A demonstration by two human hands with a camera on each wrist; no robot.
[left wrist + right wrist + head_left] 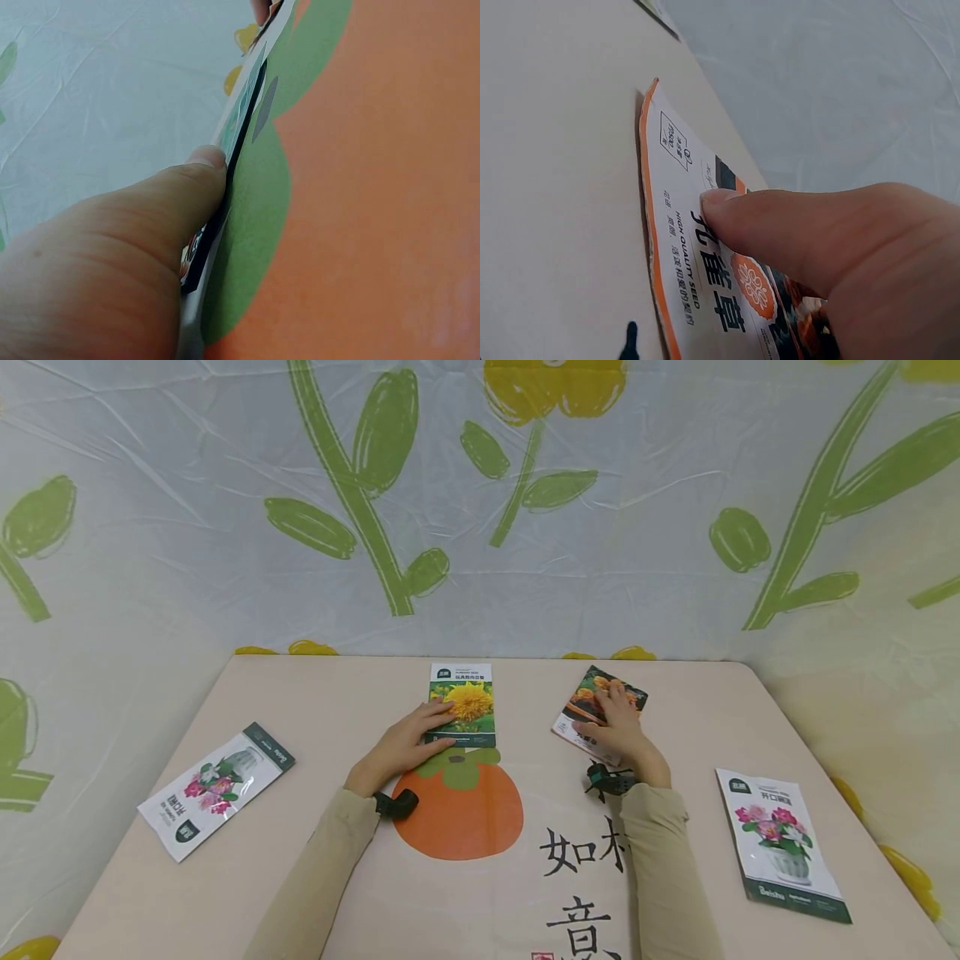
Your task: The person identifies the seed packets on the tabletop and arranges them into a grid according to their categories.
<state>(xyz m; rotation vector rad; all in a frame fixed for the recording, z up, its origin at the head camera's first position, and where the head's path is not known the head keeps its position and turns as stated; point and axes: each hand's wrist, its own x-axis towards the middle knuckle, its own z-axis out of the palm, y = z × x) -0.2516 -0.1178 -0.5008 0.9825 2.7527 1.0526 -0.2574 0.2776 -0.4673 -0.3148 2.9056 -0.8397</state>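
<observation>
In the head view my left hand (405,739) rests on the left side of a seed packet (476,693) with a yellow flower picture. The left wrist view shows the thumb (206,161) extended along that packet's lower edge. To the right, my right hand (621,722) lies across a tilted seed packet (570,727) with orange flowers, hiding part of its print. Its thumb (739,210) touches the white part of the packet (679,247) in the right wrist view. Fingers of both hands look fairly straight on the packets, which lie on the table.
A white and green seed packet (217,789) with pink flowers lies at an angle on the left of the table (360,693). A similar packet (783,852) lies near the right edge. Behind the table hangs a pale sheet (600,577) with a plant print.
</observation>
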